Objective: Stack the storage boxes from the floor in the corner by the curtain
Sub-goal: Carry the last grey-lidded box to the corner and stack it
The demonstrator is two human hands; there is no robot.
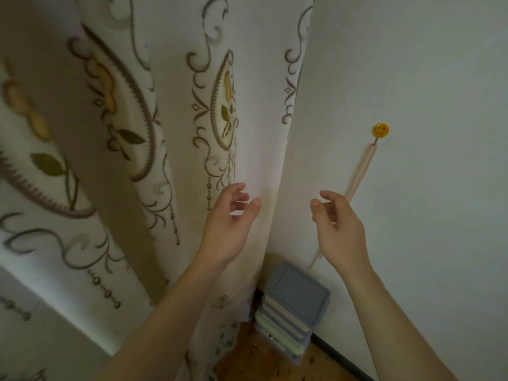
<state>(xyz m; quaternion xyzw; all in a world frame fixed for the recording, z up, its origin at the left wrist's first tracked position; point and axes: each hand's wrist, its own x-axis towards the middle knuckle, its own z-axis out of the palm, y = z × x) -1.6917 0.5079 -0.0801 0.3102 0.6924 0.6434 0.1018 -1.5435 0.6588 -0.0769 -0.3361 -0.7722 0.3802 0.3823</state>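
A view from a head-worn camera looking down into a room corner. Filling the left and middle is a pale curtain (170, 133) with embroidered scrolls, leaves and yellow flowers, hanging in deep folds down toward the floor. In front of its right edge the person's left hand (231, 224) is raised with the palm turned inward, fingers loosely curved and spread, holding nothing. Just right of it, with an open gap between, the right hand (339, 229) mirrors it, also relaxed and holding nothing; the two face each other as if they could take a box by its sides, which is a judgement from their pose. Below and between the forearms, a stack of storage boxes (291, 309) with blue-grey lids stands on the wooden floor (261, 358), tucked where the curtain's edge meets the white wall (412, 78). Being set in the corner probably helps to steady the pile. The stack lies well below both hands, nearer the right forearm, and neither hand touches it. How many boxes it holds is hard to count. Farther right, a yellow smiley pin (380, 130) on the wall holds a pale ribbon (357, 174) that hangs down behind the right hand.
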